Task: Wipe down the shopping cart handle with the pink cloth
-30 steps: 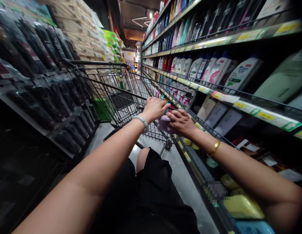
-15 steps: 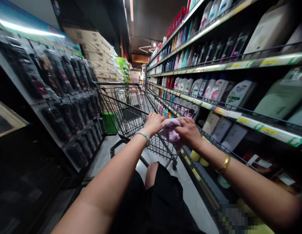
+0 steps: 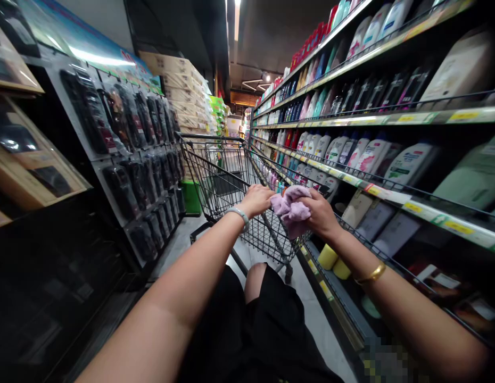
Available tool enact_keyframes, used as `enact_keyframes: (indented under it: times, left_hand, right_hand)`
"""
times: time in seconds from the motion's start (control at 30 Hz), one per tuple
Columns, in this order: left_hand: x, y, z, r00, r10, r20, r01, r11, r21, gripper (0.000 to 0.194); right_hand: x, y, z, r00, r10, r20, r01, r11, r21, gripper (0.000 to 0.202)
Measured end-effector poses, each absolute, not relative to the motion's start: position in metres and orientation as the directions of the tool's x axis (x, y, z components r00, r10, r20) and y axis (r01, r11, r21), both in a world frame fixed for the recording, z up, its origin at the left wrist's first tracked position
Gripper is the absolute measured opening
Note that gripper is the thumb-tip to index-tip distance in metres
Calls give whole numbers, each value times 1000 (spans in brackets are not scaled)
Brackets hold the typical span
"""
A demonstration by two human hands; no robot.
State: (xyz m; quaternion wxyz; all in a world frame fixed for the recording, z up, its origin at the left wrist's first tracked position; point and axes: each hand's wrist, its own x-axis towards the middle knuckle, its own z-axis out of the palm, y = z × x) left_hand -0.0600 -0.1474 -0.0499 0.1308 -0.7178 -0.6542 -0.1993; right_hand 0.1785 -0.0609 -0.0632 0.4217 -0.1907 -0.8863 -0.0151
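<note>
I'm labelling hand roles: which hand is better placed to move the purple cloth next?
Probably the right hand: it holds the purple cloth. The left hand is at the cloth's other side, near the shopping cart; whether it touches the cloth is unclear.

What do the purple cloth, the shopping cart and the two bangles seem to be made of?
Purple cloth: soft, matt fabric, perhaps terry or fleece; it looks fuzzy and bunches in folds.
Shopping cart: probably dark-finished metal wire, given its thin crossing bars.
Pale bangle: smooth, perhaps jade, glass or plastic.
Gold-coloured bangle: likely polished metal, judging by its bright highlights.
</note>
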Motion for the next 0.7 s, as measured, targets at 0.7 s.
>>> enact_keyframes:
  times: [0.7]
  left_hand:
    - [-14,-187,-74,-63,738,672,997,11,82,46]
  right_hand:
    - [115,-118,-173,-62,670,739,462,676,-574,42]
